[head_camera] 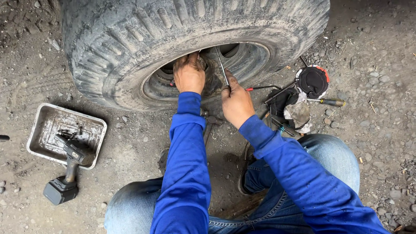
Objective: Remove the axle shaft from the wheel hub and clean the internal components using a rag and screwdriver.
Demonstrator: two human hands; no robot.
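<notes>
steel rod (222, 65) clamped in right hand (236, 102) could slip off the grimy hub (208, 73) and jab left hand (189, 73), gripping there.

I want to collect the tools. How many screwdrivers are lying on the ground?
2: a red-handled screwdriver just right of the right hand, and a yellow-handled one farther right, past the rags. Others may be hidden under them.
</notes>
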